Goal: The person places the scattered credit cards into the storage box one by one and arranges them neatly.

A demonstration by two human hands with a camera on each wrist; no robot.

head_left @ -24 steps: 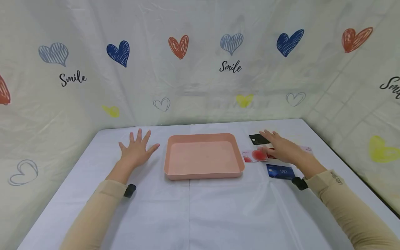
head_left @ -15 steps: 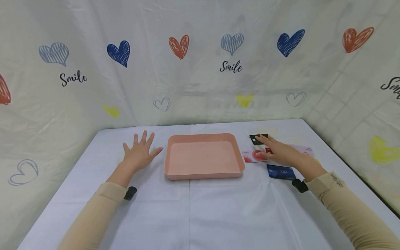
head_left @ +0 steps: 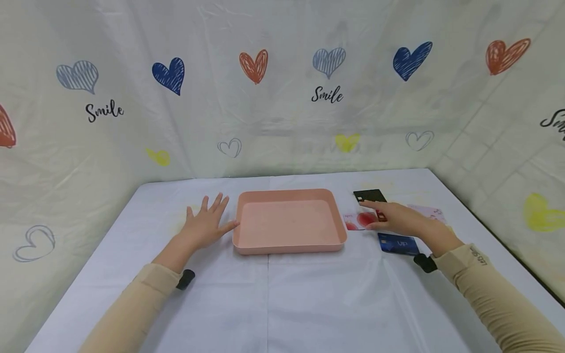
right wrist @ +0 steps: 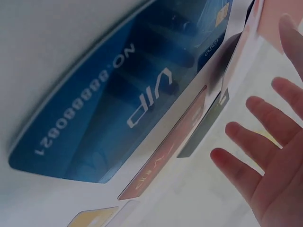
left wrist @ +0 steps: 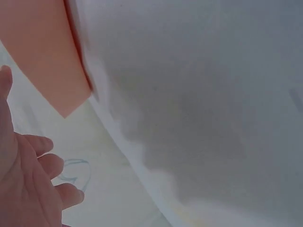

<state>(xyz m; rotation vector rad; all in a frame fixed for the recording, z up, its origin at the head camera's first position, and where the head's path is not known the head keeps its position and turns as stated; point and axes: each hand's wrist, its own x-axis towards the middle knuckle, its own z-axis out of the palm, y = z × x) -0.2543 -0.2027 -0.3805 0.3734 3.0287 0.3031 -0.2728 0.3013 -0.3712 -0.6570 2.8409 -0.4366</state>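
Observation:
A shallow pink tray (head_left: 289,247) lies mid-table in the head view. My left hand (head_left: 205,226) is beside its left wall, fingers spread and thumb tip right at the rim; it holds nothing. On the right, my right hand (head_left: 399,219) is above a group of cards with its fingers extended and nothing in its grasp. Around it show a black card (head_left: 368,195), a white card with red circles (head_left: 351,223), a blue VIP card (head_left: 397,244) and a pale pink card (head_left: 431,212). The right wrist view shows a red card (right wrist: 165,151), partly covered by the hand in the head view.
A gold card (right wrist: 90,218) shows at the bottom of the right wrist view. White cloth (head_left: 269,304) covers the table. Behind and at the sides hangs a pale curtain (head_left: 282,113) printed with hearts and "Smile".
My left hand has moved right and a little nearer me, bringing its thumb to the tray's rim. The right hand's fingertips have shifted slightly left and nearer me over the cards.

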